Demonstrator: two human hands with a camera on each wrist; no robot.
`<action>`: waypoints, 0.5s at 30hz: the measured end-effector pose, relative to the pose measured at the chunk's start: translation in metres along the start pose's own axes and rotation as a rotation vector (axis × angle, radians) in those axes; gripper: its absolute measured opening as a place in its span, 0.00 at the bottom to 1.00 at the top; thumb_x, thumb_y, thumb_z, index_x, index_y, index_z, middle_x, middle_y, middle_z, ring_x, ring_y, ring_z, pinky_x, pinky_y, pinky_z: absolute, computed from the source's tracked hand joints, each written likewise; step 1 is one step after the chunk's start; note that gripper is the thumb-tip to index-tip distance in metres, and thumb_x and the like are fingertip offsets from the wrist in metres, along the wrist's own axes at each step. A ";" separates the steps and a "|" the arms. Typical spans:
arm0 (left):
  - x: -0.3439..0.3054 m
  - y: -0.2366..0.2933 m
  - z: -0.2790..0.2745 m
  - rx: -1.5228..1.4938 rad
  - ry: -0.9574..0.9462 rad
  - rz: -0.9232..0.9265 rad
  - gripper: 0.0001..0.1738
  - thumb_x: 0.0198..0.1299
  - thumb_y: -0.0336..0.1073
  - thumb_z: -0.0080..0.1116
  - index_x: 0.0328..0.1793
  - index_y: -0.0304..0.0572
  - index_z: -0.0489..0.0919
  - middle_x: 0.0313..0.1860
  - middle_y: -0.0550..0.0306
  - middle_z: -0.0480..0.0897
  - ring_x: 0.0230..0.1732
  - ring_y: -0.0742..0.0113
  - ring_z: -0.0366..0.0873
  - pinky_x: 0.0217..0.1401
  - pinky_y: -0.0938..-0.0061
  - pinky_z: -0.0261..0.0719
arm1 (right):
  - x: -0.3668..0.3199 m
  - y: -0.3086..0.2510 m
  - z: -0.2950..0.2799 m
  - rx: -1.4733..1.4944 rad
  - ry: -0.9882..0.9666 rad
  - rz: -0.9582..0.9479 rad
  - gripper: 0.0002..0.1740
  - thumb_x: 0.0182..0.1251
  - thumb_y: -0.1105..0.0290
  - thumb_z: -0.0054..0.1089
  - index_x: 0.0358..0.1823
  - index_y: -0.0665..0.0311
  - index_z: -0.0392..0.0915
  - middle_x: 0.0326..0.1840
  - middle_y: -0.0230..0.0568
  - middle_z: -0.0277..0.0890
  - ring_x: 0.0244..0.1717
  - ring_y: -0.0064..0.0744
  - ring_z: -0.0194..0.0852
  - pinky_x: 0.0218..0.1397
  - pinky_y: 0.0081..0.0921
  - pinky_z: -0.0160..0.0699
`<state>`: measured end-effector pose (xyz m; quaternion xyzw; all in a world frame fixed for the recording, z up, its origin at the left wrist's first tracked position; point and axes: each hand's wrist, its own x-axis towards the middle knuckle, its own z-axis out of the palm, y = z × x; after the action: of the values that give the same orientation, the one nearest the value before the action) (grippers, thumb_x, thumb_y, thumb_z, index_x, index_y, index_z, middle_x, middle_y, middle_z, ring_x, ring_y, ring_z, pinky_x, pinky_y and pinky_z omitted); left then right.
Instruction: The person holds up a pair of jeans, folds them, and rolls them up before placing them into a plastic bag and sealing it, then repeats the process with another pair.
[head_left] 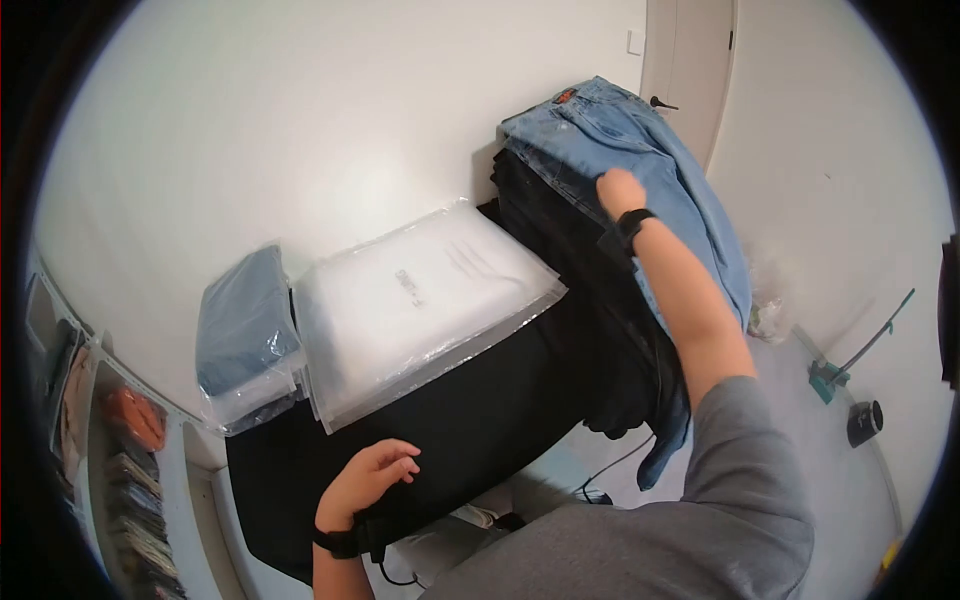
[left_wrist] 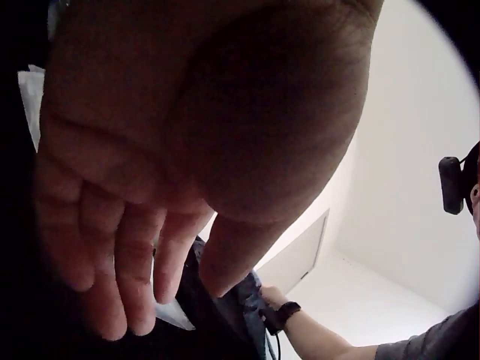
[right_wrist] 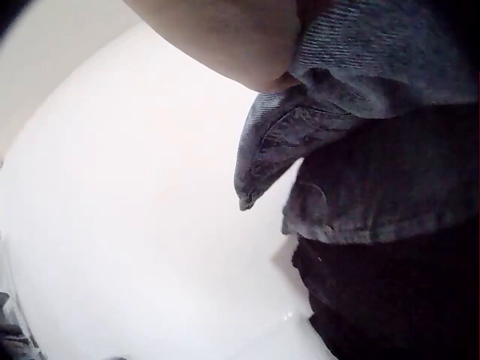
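Observation:
My right hand (head_left: 622,192) grips the edge of light blue jeans (head_left: 670,170) that lie on top of a pile of dark trousers (head_left: 560,215). In the right wrist view a fold of denim (right_wrist: 277,135) hangs from under the hand (right_wrist: 232,37), above dark cloth (right_wrist: 375,195). My left hand (head_left: 370,478) hovers over the black table (head_left: 450,400) with relaxed fingers, holding nothing; the left wrist view shows its palm (left_wrist: 165,135) and loose fingers. In front of it lies a stack of clear plastic bags (head_left: 430,300).
A plastic-wrapped blue garment (head_left: 245,320) lies on the table's left end. Shelves (head_left: 175,480) with folded items stand at the left. A cable (head_left: 622,462) hangs below the trousers. On the floor at the right are a green-based tool (head_left: 828,380) and a black container (head_left: 864,424).

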<state>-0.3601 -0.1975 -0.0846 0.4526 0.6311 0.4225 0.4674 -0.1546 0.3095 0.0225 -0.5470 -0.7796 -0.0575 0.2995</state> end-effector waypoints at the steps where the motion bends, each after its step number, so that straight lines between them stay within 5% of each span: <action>1: 0.006 0.002 0.002 -0.003 -0.018 0.023 0.12 0.65 0.32 0.53 0.51 0.35 0.76 0.36 0.57 0.81 0.37 0.73 0.77 0.44 0.78 0.76 | 0.006 0.009 -0.015 0.052 0.084 -0.056 0.16 0.63 0.66 0.44 0.36 0.69 0.79 0.40 0.58 0.79 0.43 0.57 0.78 0.47 0.47 0.77; 4: 0.029 0.019 0.013 0.027 -0.046 0.113 0.13 0.64 0.32 0.53 0.52 0.33 0.75 0.36 0.57 0.80 0.38 0.73 0.77 0.46 0.78 0.75 | 0.016 0.029 -0.073 0.187 0.286 -0.205 0.17 0.65 0.63 0.41 0.36 0.72 0.74 0.38 0.64 0.76 0.43 0.62 0.74 0.49 0.50 0.72; 9: 0.081 0.054 0.052 -0.062 -0.060 0.339 0.23 0.68 0.43 0.49 0.63 0.36 0.67 0.48 0.52 0.79 0.51 0.69 0.75 0.52 0.75 0.71 | -0.052 0.034 -0.174 0.412 0.279 -0.328 0.16 0.66 0.64 0.40 0.37 0.73 0.71 0.32 0.64 0.73 0.37 0.62 0.72 0.43 0.44 0.69; 11: 0.102 0.065 0.071 -0.409 -0.110 0.354 0.36 0.68 0.60 0.41 0.68 0.37 0.60 0.60 0.45 0.72 0.60 0.59 0.70 0.63 0.67 0.66 | -0.112 0.022 -0.201 0.498 0.187 -0.445 0.13 0.67 0.66 0.41 0.37 0.71 0.69 0.27 0.59 0.70 0.31 0.55 0.70 0.38 0.38 0.69; 12: 0.113 0.067 0.082 -0.421 -0.114 0.350 0.36 0.68 0.60 0.41 0.68 0.37 0.60 0.60 0.45 0.72 0.60 0.59 0.70 0.63 0.67 0.66 | -0.147 0.017 -0.209 0.503 0.128 -0.493 0.11 0.68 0.68 0.41 0.38 0.70 0.68 0.25 0.56 0.67 0.29 0.51 0.69 0.36 0.35 0.68; 14: 0.131 0.062 0.102 -1.098 -0.225 0.387 0.49 0.61 0.74 0.30 0.72 0.37 0.54 0.68 0.40 0.63 0.68 0.49 0.62 0.70 0.55 0.58 | -0.205 0.018 -0.210 0.461 -0.122 -0.641 0.08 0.65 0.72 0.47 0.41 0.69 0.69 0.28 0.55 0.69 0.30 0.52 0.71 0.35 0.38 0.71; 15: 0.134 0.057 0.108 -1.196 -0.222 0.423 0.55 0.57 0.78 0.27 0.75 0.37 0.46 0.72 0.40 0.56 0.71 0.43 0.56 0.72 0.48 0.52 | -0.234 0.018 -0.210 0.444 -0.252 -0.707 0.08 0.64 0.74 0.49 0.42 0.69 0.69 0.30 0.54 0.71 0.31 0.52 0.72 0.35 0.39 0.72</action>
<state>-0.2652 -0.0423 -0.0803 0.2697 0.1315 0.7349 0.6082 -0.0019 0.0372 0.0650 -0.1713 -0.9429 0.0797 0.2744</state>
